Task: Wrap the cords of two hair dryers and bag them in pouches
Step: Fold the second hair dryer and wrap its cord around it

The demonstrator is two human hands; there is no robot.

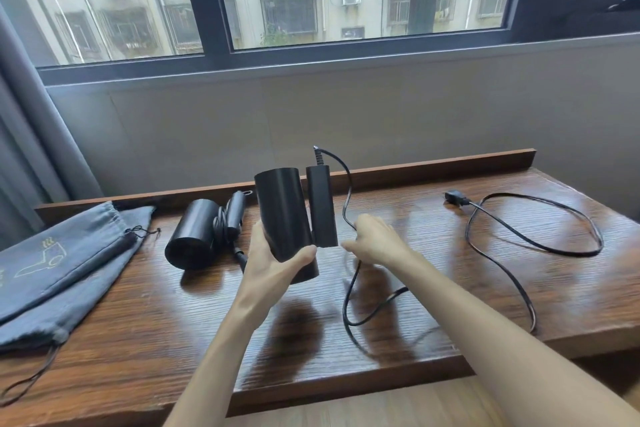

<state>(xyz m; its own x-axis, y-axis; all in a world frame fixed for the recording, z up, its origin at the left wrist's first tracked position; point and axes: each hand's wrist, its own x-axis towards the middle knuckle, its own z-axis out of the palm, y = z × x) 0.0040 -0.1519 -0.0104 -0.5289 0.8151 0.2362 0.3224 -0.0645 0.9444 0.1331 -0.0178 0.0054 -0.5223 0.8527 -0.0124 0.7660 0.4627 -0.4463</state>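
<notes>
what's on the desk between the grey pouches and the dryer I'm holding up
The second hair dryer, cord already bundled against its handle, lies there in the head view.

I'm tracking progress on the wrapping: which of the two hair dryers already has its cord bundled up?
The hair dryer lying on the table, beside the pouches. The one held in the left hand trails its cord loose across the table.
</notes>
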